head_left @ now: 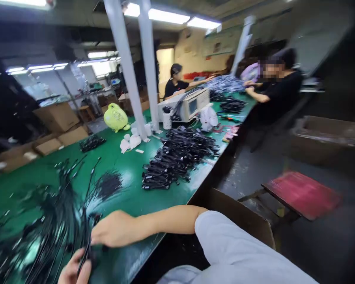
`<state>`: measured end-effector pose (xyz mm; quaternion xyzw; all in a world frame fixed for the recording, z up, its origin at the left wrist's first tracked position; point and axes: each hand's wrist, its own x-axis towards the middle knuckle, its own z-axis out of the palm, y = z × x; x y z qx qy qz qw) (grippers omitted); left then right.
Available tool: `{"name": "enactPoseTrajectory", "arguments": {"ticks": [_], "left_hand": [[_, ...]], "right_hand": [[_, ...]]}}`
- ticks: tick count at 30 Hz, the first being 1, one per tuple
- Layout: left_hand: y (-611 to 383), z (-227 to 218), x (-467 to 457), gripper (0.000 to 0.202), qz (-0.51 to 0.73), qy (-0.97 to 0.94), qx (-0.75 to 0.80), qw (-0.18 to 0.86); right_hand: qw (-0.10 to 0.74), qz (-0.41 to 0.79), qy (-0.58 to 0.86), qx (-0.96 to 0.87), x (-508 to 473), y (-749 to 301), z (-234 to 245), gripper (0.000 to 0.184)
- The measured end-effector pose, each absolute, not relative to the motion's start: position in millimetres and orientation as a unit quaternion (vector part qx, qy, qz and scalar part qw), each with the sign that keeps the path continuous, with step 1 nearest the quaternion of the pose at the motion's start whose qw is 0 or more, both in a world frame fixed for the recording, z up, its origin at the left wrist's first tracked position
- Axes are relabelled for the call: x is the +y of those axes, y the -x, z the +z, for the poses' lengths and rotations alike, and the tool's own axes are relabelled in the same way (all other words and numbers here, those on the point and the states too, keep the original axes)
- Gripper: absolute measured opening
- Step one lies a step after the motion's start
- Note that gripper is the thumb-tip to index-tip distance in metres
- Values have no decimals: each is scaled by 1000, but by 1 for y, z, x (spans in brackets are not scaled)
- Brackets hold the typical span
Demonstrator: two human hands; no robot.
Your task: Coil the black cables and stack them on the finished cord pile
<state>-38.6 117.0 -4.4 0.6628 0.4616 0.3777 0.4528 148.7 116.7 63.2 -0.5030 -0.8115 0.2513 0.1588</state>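
Observation:
At the bottom left, my left hand is closed around a black cable. My right hand is just above it, fingers curled in on the same cable, its fingertips partly hidden. Loose black cables with small connectors spread over the green table to the left of both hands, blurred by motion. Beyond my right hand lies a small heap of thin black pieces, too fine to make out. A large pile of bundled black cables sits farther along the table.
Past the pile stand a white boxed instrument with a screen, a small white fan and a yellow-green fan. White posts rise from the green table. Two people work farther down. A red-topped stool and cartons are at right.

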Motion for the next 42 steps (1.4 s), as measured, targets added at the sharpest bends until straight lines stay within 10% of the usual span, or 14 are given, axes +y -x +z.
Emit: {"name": "enactPoseTrajectory", "arguments": {"ticks": [5, 10, 23, 31, 37, 42], "left_hand": [[27, 8, 77, 81, 380, -632, 394, 550], [-3, 12, 73, 63, 445, -635, 370, 512], [-13, -18, 77, 70, 386, -691, 315, 524], [4, -21, 70, 51, 256, -839, 407, 257], [79, -68, 68, 54, 230, -845, 482, 25], [117, -101, 99, 56, 213, -871, 443, -15]], "right_hand": [[260, 176, 495, -810, 99, -150, 45, 18], [433, 384, 464, -671, 97, -151, 28, 31], [432, 240, 519, -697, 68, -141, 11, 29], [322, 164, 636, -682, 72, -208, -2, 32], [157, -232, 792, -543, 62, -389, 74, 41], [41, -292, 867, -402, 58, -496, 128, 46]]}}
